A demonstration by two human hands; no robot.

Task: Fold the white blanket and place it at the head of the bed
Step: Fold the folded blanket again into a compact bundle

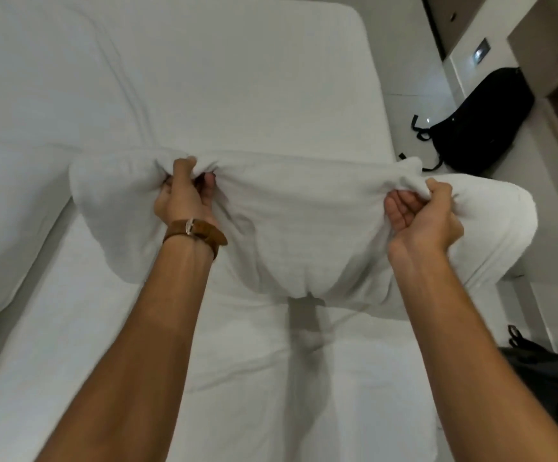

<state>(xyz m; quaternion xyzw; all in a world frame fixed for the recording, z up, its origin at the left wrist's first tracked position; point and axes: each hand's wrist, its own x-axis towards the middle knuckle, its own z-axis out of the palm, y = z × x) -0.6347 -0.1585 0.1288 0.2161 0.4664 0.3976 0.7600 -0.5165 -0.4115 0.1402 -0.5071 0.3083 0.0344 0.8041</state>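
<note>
The white blanket [291,221] hangs bunched in the air above the white bed [237,78], sagging in the middle between my two hands. My left hand [184,198], with a brown watch strap on the wrist, pinches the blanket's upper edge left of centre. My right hand [421,218] grips the upper edge near the blanket's right corner. Part of the blanket droops past the bed's right edge. Its lower folds touch the sheet in front of me.
A black backpack [481,125] lies on the pale floor right of the bed. Wooden furniture [557,78] stands along the right wall. A dark bag [544,358] sits at the lower right. More white bedding [10,211] lies along the left.
</note>
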